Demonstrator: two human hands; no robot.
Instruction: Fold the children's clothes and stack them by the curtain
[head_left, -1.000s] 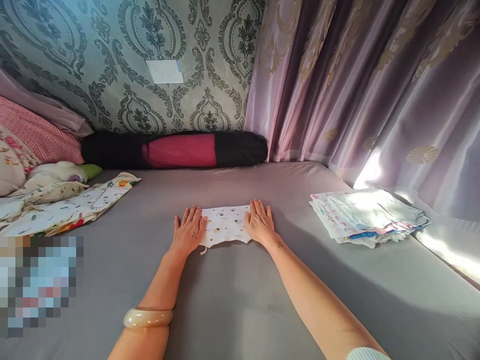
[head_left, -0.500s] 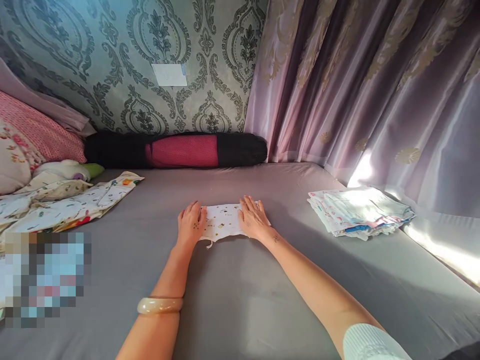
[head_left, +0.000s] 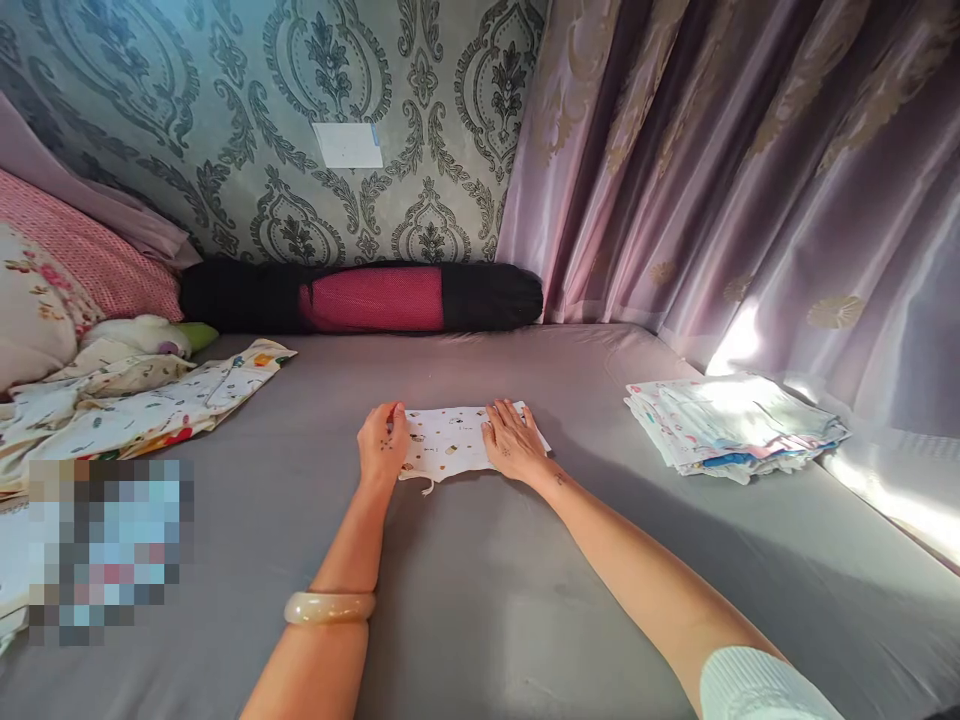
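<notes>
A folded white cloth (head_left: 448, 440) printed with small brown and yellow figures lies on the grey bed sheet, a short white string hanging from its near edge. At the cloth's left edge, my left hand (head_left: 384, 440) has its fingers curled in and closed on that side; the fingertips are partly hidden. My right hand (head_left: 516, 440) rests flat on the cloth's right end, fingers stretched out. A pale bangle (head_left: 330, 608) circles my left forearm.
To the right sits a stack of folded printed cloths (head_left: 739, 425). Loose printed garments (head_left: 172, 405) and a blurred-out item (head_left: 124, 555) lie left. A black and red bolster (head_left: 375, 298) runs along the wall, and a purple curtain (head_left: 675, 180) hangs at right.
My left hand's fingers have gone from lying stretched over the cloth's left end to curled at its edge. My right hand stays flat on the cloth. The view has shifted slightly.
</notes>
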